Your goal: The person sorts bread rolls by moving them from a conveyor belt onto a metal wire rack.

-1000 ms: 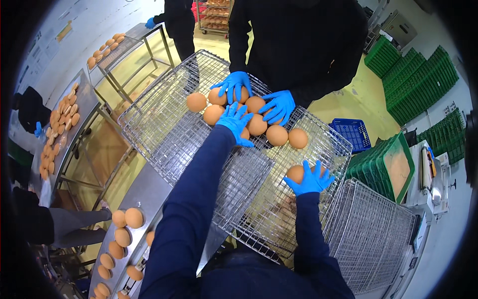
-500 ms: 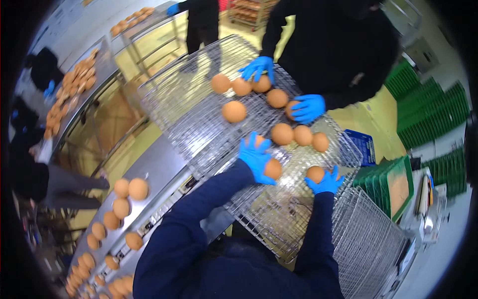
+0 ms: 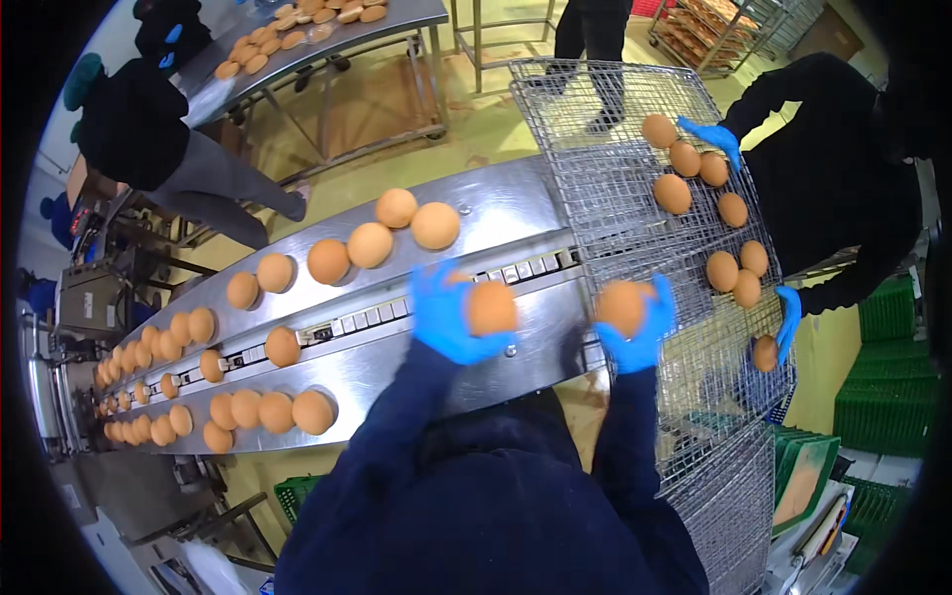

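Observation:
My left hand (image 3: pixel 443 315), blue-gloved and smeared by motion, is closed on a round brown bun (image 3: pixel 493 309) above the right end of the steel conveyor (image 3: pixel 531 193). A brown patch behind its fingers could be another bun, too blurred to tell. My right hand (image 3: pixel 643 332), in a blue glove too, curls round another bun (image 3: pixel 621 308) where the conveyor meets the wire racks (image 3: pixel 635 109). More brown colour shows between its fingers. Several buns (image 3: pixel 370 245) stand along both steel sides and down the middle chain of the conveyor.
A co-worker (image 3: pixel 828 169) on the right has blue-gloved hands beside several buns (image 3: pixel 672 194) on the racks. Stacked green crates (image 3: pixel 888 397) stand at the right. Other people are around a bun-covered table (image 3: pixel 397 30) at the back left.
The view has swung left, bringing the conveyor to the middle. Both my hands have moved left with buns, from the wire rack to the conveyor's end. The co-worker's hands have drawn further apart.

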Tool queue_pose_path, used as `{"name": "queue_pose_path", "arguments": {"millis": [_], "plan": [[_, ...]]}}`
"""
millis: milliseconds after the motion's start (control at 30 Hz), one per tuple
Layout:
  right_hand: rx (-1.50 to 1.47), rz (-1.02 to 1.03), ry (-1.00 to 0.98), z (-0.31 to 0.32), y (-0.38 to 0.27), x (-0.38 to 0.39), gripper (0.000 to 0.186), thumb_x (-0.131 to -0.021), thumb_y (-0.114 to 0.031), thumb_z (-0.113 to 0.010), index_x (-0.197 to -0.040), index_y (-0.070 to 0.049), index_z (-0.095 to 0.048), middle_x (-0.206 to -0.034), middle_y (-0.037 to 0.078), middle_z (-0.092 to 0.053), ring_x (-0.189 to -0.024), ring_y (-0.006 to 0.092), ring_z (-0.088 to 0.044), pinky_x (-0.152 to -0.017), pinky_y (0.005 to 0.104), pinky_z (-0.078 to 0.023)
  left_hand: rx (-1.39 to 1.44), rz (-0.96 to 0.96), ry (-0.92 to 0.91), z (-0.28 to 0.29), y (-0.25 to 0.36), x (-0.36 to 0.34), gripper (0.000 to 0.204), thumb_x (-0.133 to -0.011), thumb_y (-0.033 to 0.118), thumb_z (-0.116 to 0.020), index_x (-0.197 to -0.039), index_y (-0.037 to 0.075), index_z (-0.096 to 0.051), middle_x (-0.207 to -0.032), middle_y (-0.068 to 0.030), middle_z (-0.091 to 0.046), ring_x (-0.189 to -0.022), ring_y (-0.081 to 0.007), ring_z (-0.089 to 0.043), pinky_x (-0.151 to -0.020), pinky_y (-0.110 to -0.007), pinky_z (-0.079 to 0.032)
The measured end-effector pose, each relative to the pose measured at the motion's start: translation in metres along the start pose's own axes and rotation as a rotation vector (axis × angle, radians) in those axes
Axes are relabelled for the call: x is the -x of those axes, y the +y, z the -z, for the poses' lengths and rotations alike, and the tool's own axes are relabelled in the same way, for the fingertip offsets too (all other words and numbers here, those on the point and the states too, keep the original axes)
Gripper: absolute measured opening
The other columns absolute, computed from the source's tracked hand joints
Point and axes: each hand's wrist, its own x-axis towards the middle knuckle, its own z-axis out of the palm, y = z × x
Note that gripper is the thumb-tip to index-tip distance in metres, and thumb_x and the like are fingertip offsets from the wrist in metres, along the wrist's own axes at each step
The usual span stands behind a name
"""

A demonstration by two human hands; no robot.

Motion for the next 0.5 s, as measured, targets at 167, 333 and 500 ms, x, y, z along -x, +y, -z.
{"name": "queue_pose_path", "arguments": {"millis": [167,333,500], "plan": [[0.189,0.19,-0.566,-0.144,-0.105,0.001,0.083,-0.053,-0.063,-0.076,-0.112,-0.008,-0.06,-0.142,0.026,-0.031,-0.131,0.0485,-0.023,-0.108,0.0628,-0.015,-0.37,0.61,0.168,0.014,-0.142,0.089,0.085,-0.053,0.068,-0.072,-0.11,0.006,-0.061,-0.135,-0.0256,-0.04,-0.126,-0.0484,-0.03,-0.103,-0.062,-0.02],[0.159,0.108,-0.64,-0.18,-0.099,0.017,0.093,-0.053,-0.068,-0.074,-0.114,0.0,-0.054,-0.139,0.031,-0.032,-0.13,0.0513,-0.026,-0.108,0.0625,-0.015,-0.317,0.641,0.237,0.025,-0.14,0.112,0.088,-0.054,0.064,-0.075,-0.117,0.005,-0.058,-0.143,-0.0264,-0.03,-0.134,-0.0518,-0.016,-0.106,-0.064,-0.015],[0.468,-0.207,-0.392,-0.13,-0.043,-0.012,0.09,-0.067,-0.058,-0.07,-0.123,0.008,-0.047,-0.135,0.029,-0.04,-0.126,0.0489,-0.034,-0.107,0.0534,-0.025,-0.212,0.243,0.051,0.007,-0.085,0.117,0.095,-0.057,0.066,-0.073,-0.12,-0.002,-0.054,-0.145,-0.0301,-0.021,-0.135,-0.0526,-0.012,-0.105,-0.068,-0.008]]}}
